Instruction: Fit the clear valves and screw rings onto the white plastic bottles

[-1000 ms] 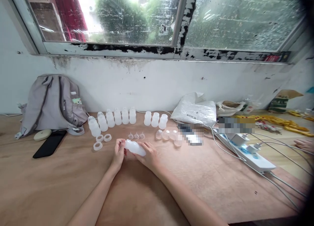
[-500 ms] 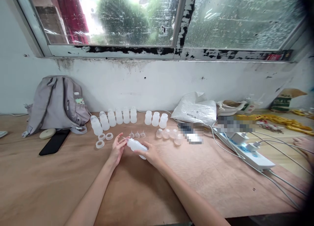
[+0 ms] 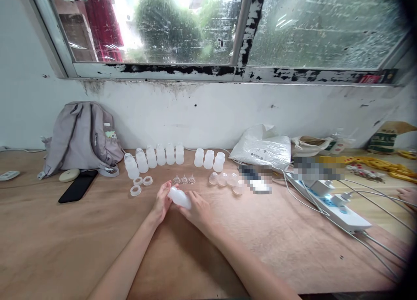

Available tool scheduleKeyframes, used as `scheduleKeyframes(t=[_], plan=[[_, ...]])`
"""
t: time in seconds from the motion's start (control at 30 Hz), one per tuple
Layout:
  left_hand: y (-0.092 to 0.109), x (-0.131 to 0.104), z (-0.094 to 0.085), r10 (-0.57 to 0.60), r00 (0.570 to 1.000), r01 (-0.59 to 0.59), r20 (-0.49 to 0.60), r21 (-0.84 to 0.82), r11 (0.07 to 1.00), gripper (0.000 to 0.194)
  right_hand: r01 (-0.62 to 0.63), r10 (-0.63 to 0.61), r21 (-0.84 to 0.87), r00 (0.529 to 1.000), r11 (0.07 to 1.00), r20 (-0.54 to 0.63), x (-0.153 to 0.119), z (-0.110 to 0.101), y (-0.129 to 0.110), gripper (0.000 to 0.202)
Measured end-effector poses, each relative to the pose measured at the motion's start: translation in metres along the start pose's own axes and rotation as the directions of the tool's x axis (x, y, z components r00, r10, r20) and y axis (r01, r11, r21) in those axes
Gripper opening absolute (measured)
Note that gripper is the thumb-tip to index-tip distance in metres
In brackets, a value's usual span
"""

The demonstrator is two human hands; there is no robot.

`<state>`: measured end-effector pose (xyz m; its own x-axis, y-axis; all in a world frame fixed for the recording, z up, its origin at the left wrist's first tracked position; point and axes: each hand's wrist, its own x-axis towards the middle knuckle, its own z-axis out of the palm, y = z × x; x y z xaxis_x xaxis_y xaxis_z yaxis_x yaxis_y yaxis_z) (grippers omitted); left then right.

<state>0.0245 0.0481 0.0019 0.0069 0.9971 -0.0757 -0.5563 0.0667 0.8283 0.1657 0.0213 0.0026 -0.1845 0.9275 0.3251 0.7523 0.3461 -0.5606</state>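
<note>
The left hand (image 3: 162, 201) is closed around the neck end of a translucent white bottle (image 3: 180, 198), covering it, so whether a ring or teat sits there cannot be told. The right hand (image 3: 198, 211) is clamped on the base end; its thumb and fingers hide part of the wall. The bottle lies tilted between the 2 hands, in front of 3 clear teats (image 3: 184, 179); whether it touches the surface (image 3: 107, 248) is hard to say.

Left of the teats, 3 white rings (image 3: 135, 190) lie close together. Behind stand 6 capped bottles (image 3: 131, 167), their clear tops faint against the wall, and 3 open-necked bottles (image 3: 209, 159). To the right, 4 clear domed caps (image 3: 222, 179) are partly lost near a pixelated patch (image 3: 256, 180) that masks whatever lies there. Another blurred patch covers the far end of the power strip (image 3: 345, 217). At the right edge, a co-worker's hand (image 3: 407, 195) is cut off by the frame, its grip impossible to make out.
</note>
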Motion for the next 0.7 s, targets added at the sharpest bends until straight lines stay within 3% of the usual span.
scheduleKeyframes(t=[0.07, 0.13, 0.27, 0.37, 0.5, 0.6, 0.7], plan=[[-0.005, -0.003, 0.005, -0.052, 0.998, 0.05, -0.039, -0.031, 0.998, 0.038, 0.073, -0.074, -0.082, 0.997, 0.994, -0.01, -0.008, 0.005, -0.007, 0.03], [-0.009, -0.004, 0.008, -0.057, 0.993, 0.054, -0.101, -0.029, 0.998, 0.036, 0.066, -0.065, -0.056, 0.998, 0.996, 0.012, -0.012, 0.01, -0.013, 0.027], [-0.011, -0.003, 0.007, -0.019, 0.989, 0.015, -0.144, -0.03, 0.999, 0.031, -0.137, 0.108, 0.236, 0.985, 0.962, 0.132, -0.01, 0.012, -0.017, 0.023], [-0.009, -0.004, 0.008, 0.031, 0.989, -0.034, -0.146, -0.017, 0.999, 0.028, -0.353, 0.206, 0.498, 0.923, 0.792, 0.325, -0.005, 0.009, -0.018, 0.027], [-0.005, -0.008, 0.01, 0.034, 0.985, -0.036, -0.169, -0.01, 0.999, 0.021, -0.577, 0.22, 0.646, 0.806, 0.5, 0.55, -0.006, 0.008, -0.02, 0.031], [-0.003, -0.008, 0.008, 0.062, 0.989, -0.068, -0.137, -0.035, 0.997, 0.016, -0.602, 0.172, 0.7, 0.791, 0.384, 0.587, -0.01, 0.01, -0.022, 0.032], [0.0, -0.005, 0.007, 0.106, 0.992, -0.111, -0.07, -0.061, 0.992, 0.02, -0.568, 0.137, 0.747, 0.818, 0.346, 0.558, -0.011, 0.016, -0.023, 0.034]])
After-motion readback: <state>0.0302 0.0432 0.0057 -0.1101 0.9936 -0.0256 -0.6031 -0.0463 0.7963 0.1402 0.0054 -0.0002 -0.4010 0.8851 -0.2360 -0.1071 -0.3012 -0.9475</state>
